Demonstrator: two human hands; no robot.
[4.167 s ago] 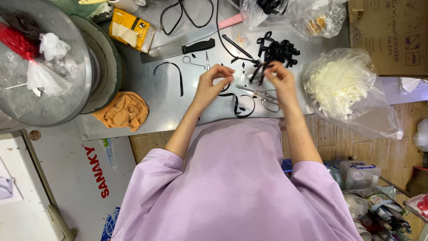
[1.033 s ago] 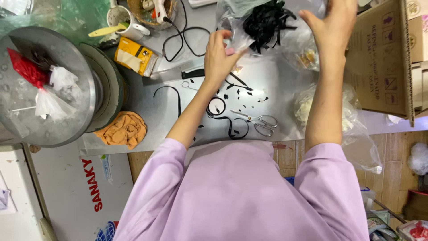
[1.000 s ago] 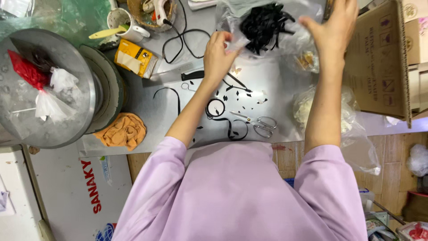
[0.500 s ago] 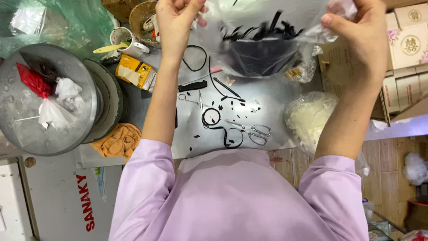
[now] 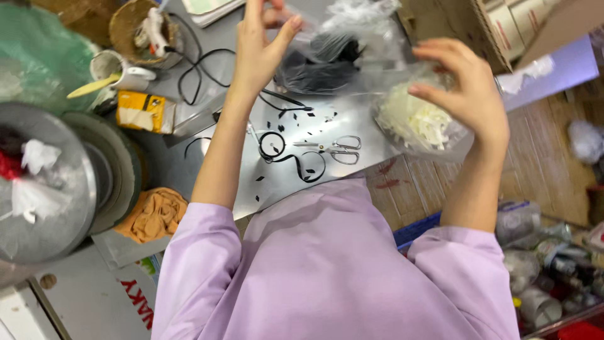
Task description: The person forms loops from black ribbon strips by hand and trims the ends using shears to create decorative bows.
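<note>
clear bag (image 5: 327, 60), contents blurred

Lilac shirt (image 5: 340, 271), silver scissors (image 5: 333, 148), yellow box (image 5: 141, 112).

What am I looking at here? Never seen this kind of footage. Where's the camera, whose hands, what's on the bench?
There is no machine: a person in a lilac top works with bare hands, and one camera worn on their head looks straight down, so the arms reach up into the picture.

The left hand grips a clear plastic bag of black pieces, held up above the bench. The right hand is open beside it, fingers spread, over a second clear bag of pale strips; I cannot tell if it touches either bag.

On the grey metal bench lie small scissors, a black loop with a curled tail and scattered black offcuts. Further left: a yellow box, an orange cloth, a cup with a yellow utensil and a round metal lid.
</note>
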